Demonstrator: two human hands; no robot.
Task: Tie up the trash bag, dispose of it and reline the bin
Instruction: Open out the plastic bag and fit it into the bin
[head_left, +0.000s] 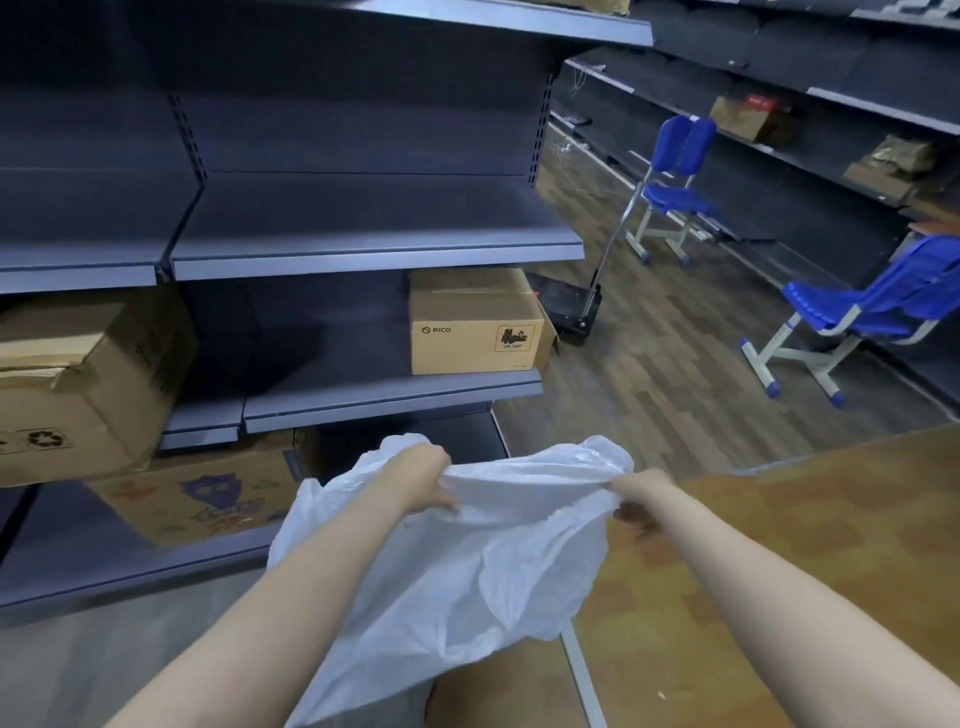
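A thin, translucent white plastic trash bag (457, 561) hangs in mid-air in front of the person, its crinkled upper edge pulled taut and roughly level between two points. Below that edge the film sags in loose, wrinkled folds, unfilled and limp.

- Both bare forearms reach forward and slightly inward from the bottom of the view, held at about the same height.
- The left hand (423, 480) has its back turned up, fingers curled over the upper edge of the white bag (457, 571), thumb side toward the middle.
- The right hand (636, 496) pinches the same edge farther right, its grip tight, fingers tucked under and partly hidden.
- The two hands are apart, the edge pulled taut between them.
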